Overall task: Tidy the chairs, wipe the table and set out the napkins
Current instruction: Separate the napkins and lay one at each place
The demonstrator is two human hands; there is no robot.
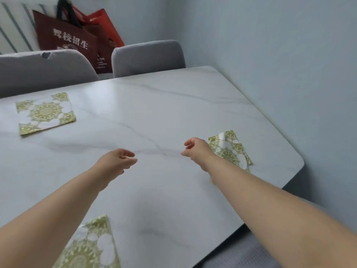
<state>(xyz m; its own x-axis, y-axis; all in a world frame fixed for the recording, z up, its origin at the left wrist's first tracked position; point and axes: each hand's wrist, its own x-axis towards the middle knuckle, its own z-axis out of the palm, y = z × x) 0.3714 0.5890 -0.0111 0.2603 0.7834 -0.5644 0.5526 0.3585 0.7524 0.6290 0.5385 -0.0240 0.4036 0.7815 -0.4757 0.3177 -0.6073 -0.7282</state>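
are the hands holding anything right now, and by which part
Nothing is held. The left hand and right hand hover loosely curled and empty over the table; the napkin lies behind the right hand.

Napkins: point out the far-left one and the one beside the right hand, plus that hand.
far-left napkin (46, 113), head view, its centre medallion.
right-side napkin (230, 149), head view, its visible middle.
right hand (197, 149), head view, its back.

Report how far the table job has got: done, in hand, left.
Done, by the look of it: two grey chairs sit pushed in at the far edge, the marble table shows no mess, and three green patterned napkins lie out: far left, right, near edge. In hand: nothing; the left hand and right hand hover empty. Left: possibly a napkin before the second far chair.
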